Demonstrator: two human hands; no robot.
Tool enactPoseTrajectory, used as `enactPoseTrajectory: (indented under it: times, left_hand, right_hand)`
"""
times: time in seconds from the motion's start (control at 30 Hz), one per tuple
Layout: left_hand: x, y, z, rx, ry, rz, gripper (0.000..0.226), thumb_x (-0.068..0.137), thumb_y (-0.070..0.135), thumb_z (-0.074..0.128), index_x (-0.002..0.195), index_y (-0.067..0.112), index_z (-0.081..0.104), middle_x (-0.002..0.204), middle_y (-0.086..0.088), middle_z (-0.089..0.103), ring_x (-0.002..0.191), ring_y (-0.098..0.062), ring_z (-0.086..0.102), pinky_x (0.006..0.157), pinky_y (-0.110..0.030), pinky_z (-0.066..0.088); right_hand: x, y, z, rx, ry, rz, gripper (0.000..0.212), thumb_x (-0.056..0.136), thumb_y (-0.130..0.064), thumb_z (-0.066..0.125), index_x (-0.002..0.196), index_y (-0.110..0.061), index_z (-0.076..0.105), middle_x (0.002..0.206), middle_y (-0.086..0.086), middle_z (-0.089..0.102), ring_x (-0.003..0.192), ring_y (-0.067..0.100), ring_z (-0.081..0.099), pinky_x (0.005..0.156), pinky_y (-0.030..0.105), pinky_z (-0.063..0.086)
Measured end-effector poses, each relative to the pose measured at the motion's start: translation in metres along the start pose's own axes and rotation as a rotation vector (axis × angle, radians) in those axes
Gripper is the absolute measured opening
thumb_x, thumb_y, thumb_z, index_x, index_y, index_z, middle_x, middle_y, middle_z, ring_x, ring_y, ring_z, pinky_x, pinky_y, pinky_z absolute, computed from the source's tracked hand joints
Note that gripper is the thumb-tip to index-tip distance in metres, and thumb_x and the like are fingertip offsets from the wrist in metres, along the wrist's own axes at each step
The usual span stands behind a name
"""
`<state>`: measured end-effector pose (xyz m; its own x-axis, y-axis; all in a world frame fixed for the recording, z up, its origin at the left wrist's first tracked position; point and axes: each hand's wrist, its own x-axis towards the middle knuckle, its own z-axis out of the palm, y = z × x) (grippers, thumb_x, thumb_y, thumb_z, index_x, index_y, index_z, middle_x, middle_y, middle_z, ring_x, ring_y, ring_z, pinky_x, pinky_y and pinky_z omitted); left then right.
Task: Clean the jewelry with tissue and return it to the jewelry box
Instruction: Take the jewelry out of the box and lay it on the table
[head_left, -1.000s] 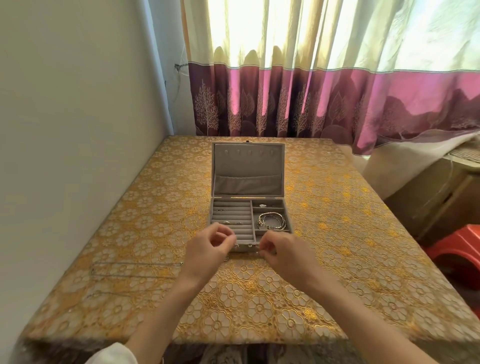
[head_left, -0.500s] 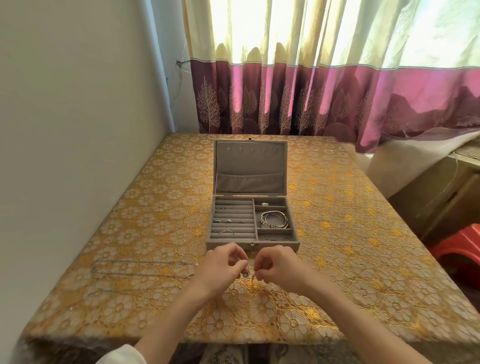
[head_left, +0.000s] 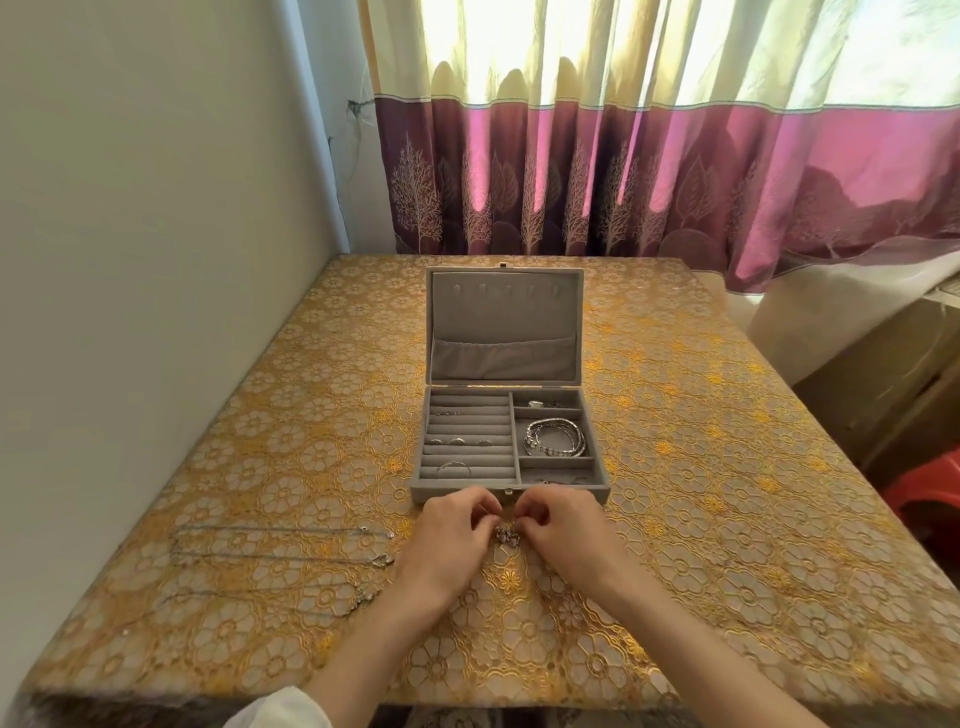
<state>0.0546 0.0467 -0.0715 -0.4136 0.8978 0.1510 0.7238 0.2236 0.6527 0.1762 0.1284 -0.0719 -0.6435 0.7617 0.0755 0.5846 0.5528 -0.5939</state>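
Your box (head_left: 509, 488) sits open in the middle of the counter (head_left: 727, 467), grey and velvety, lid (head_left: 503, 332) standing upright with a soft pocket across its lower half and a row of small hooks above. Left side of the tray: padded ring rolls (head_left: 467, 441) in ridged rows, with a few rings (head_left: 457, 441) tucked in the middle rows and a thin bangle (head_left: 453, 469) lower down. Right side: three compartments. The far one holds small silvery pieces (head_left: 543, 403), the middle one a coil of beaded metal bracelets (head_left: 555, 439), and the near one something small I can't make out.

Just in front of the box, your left hand (head_left: 449, 543) and right hand (head_left: 563, 535) meet, fingers curled, both pinching a little bunched silver chain (head_left: 506, 535) between them, right above the cloth.

Off to your left, thin necklaces (head_left: 280, 545) lie stretched out flat in long loops on the counter, well apart from the box. The cloth itself is glossy gold with a lacy white flower pattern.
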Motion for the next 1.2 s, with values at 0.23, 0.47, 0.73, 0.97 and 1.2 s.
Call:
enactPoseTrajectory:
  times: [0.23,0.47,0.73,0.97,1.2]
  left_hand:
    - [0.004,0.001,0.008,0.046,0.055,0.034,0.015,0.089,0.017,0.058,0.099,0.017,0.069,0.099,0.003,0.065,0.092,-0.008,0.058,0.084,-0.024,0.048]
    - [0.005,0.0,0.014,0.075,0.093,0.036,0.016,0.089,0.017,0.058,0.101,0.016,0.068,0.1,0.002,0.066,0.095,-0.01,0.058,0.086,-0.023,0.045]
    - [0.004,0.0,0.014,0.055,0.113,0.062,0.017,0.089,0.014,0.058,0.102,0.015,0.068,0.099,0.002,0.067,0.094,-0.01,0.059,0.087,-0.024,0.047]
    - [0.001,0.001,0.008,0.027,0.088,0.091,0.022,0.091,0.014,0.055,0.11,0.016,0.065,0.105,0.004,0.066,0.099,-0.008,0.058,0.091,-0.023,0.046]
    - [0.011,-0.003,-0.025,0.009,0.068,0.211,0.018,0.09,0.013,0.057,0.105,0.016,0.065,0.096,0.009,0.062,0.086,0.001,0.055,0.082,-0.013,0.047]
  right_hand:
    - [-0.002,-0.002,0.006,-0.057,0.079,-0.011,0.017,0.089,-0.022,0.053,0.101,-0.023,0.066,0.1,-0.006,0.064,0.093,0.012,0.057,0.075,0.027,0.047]
    - [-0.004,-0.001,0.013,-0.073,0.135,0.008,0.019,0.09,-0.023,0.051,0.103,-0.023,0.065,0.101,-0.007,0.061,0.092,0.013,0.058,0.072,0.025,0.043]
    - [-0.005,-0.003,0.018,-0.047,0.162,0.052,0.017,0.089,-0.028,0.052,0.099,-0.027,0.066,0.102,-0.01,0.063,0.094,0.013,0.059,0.078,0.032,0.048]
    - [-0.008,-0.005,0.016,-0.016,0.197,0.037,0.016,0.09,-0.027,0.053,0.099,-0.023,0.066,0.101,-0.008,0.065,0.09,0.012,0.06,0.076,0.028,0.048]
    - [0.001,-0.006,0.001,0.053,0.242,-0.111,0.014,0.09,-0.019,0.056,0.098,-0.014,0.066,0.09,-0.003,0.066,0.078,0.006,0.056,0.07,0.013,0.045]
